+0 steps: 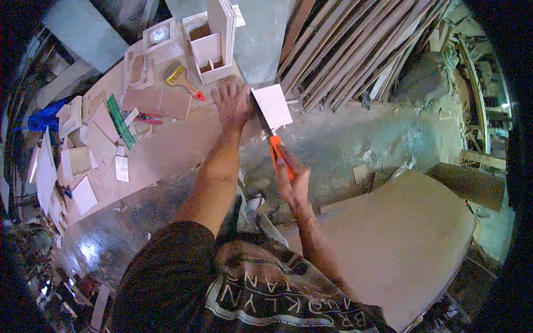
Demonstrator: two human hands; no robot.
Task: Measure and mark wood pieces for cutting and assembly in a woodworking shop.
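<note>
My right hand (291,177) grips the orange handle (276,145) of a hand saw, whose dark blade (260,115) runs up along the left side of a pale square piece of board (273,105) at the workbench's edge. Just left of the blade, my left hand (232,102) presses down at that edge with fingers spread; what lies under it is mostly hidden. Beyond it on the workbench (172,139) lie a yellow-and-red paintbrush (180,79), a brown board strip (155,102) and a wooden compartmented box (214,55).
Offcuts (102,127) and a green strip (120,122) cover the bench's left part. Long timber strips (338,50) lean at the back right beside a grey panel (261,33). A large board (388,233) lies at lower right, above a littered concrete floor (377,141).
</note>
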